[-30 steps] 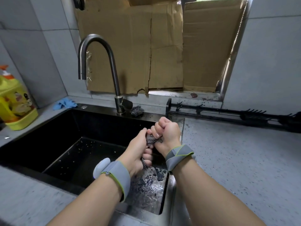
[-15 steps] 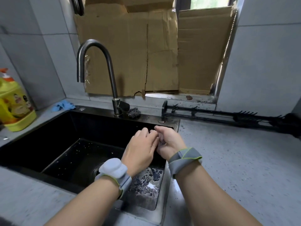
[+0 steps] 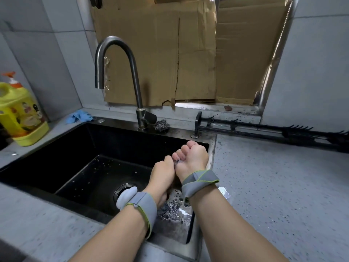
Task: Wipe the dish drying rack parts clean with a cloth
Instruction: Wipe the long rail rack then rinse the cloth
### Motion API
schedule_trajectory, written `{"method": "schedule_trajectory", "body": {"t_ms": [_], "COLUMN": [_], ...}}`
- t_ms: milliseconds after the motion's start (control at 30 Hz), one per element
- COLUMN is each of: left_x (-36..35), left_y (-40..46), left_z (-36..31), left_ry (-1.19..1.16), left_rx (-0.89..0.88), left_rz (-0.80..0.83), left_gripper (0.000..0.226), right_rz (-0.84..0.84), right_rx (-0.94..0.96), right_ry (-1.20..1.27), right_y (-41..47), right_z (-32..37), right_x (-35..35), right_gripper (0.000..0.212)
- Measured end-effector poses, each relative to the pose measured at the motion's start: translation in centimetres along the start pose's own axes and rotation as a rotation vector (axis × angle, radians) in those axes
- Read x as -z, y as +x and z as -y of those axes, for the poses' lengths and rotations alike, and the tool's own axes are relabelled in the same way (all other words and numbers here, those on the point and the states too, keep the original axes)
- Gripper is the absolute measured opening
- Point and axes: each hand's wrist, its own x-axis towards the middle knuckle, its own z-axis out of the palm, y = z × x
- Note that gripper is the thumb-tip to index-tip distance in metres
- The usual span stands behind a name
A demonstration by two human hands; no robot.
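Over the right end of the black sink (image 3: 56, 167), my left hand (image 3: 163, 173) and my right hand (image 3: 191, 158) are pressed together, both curled round a small grey patterned cloth (image 3: 177, 161). Only a sliver of the cloth shows between the fingers. Water and foam lie on the sink floor below the hands. A long black drying rack part (image 3: 264, 129) with hooks and prongs lies on the grey counter against the back wall, to the right of the hands and apart from them.
A curved tap (image 3: 120, 72) stands behind the sink, a steel scourer (image 3: 161, 125) beside its base. A yellow detergent bottle (image 3: 20, 114) and a blue cloth (image 3: 79, 116) sit at the left. Cardboard (image 3: 170, 53) covers the window. The sink drain (image 3: 124, 188) is near my left wrist.
My hands first opened over the cloth, then closed into fists on it again, with the right fist now raised above the left. The view shifted slightly.
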Motion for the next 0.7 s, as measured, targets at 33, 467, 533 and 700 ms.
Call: {"method": "schedule_trajectory", "body": {"t_ms": [33, 467, 533, 700], "left_x": [-0.1, 1.3, 1.4, 1.8], "left_y": [-0.3, -0.5, -0.4, 1.5], "left_z": [-0.2, -2.0, -2.2, -1.7], "left_ry": [-0.049, -0.402, -0.374, 0.572], "left_rx": [0.059, 0.212, 0.076, -0.672], "left_rz": [0.031, 0.350, 0.258, -0.173], "left_gripper": [0.046, 0.054, 0.045, 0.042], "right_rz": [0.013, 0.457, 0.468, 0.227], "right_rx": [0.010, 0.084, 0.102, -0.098], "right_ry": [-0.029, -0.154, -0.259, -0.579], "right_y": [0.1, 0.9, 0.7, 0.1], "right_z": [-0.1, 1.3, 1.8, 4.2], "right_x": [0.1, 1.2, 1.5, 3.2], "right_gripper": [0.033, 0.033, 0.052, 0.033]}}
